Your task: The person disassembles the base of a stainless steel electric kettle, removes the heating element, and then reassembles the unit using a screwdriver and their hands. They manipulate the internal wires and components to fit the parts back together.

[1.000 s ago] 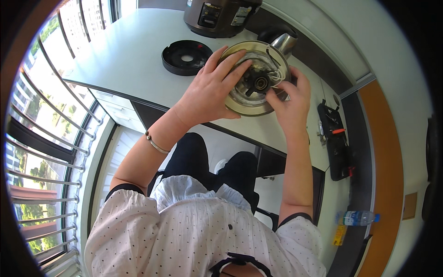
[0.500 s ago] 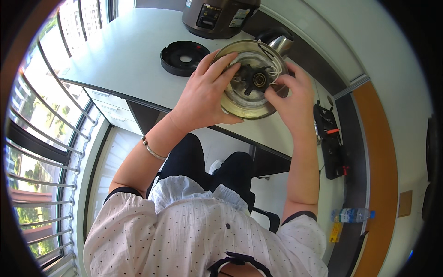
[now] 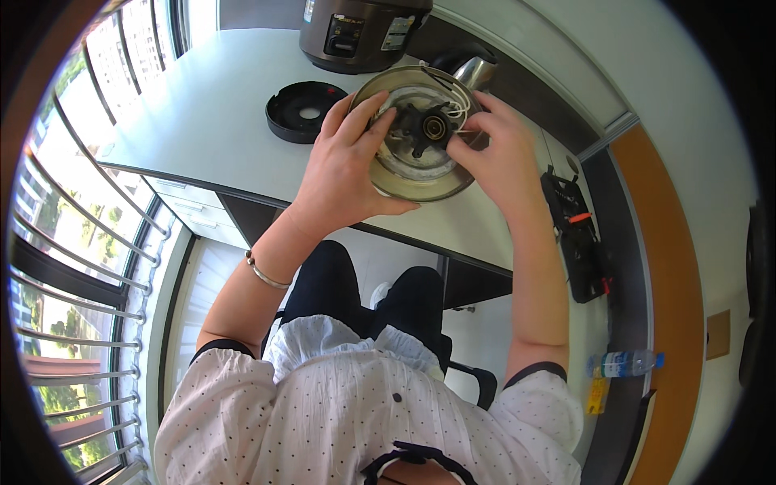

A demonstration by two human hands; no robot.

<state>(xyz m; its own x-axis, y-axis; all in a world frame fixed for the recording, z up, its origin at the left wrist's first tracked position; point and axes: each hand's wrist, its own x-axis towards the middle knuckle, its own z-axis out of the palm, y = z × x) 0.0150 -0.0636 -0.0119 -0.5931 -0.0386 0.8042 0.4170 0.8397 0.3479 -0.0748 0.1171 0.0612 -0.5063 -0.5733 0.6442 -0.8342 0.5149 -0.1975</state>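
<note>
An upturned metal kettle lies on the white table, its open underside facing me with a black round part and white wires inside. My left hand grips the kettle's rim on the left, fingers reaching over the underside. My right hand holds the right side, its fingertips at the wires beside the black part. The kettle's shiny spout pokes out behind.
A black round base cover lies on the table left of the kettle. A dark cooker-like appliance stands at the back. A black tool case lies at right. A water bottle stands on the floor. Window bars run along the left.
Both hands stay on the kettle. My right fingers have shifted a little around the wires at the black centre part; the kettle has barely moved.
</note>
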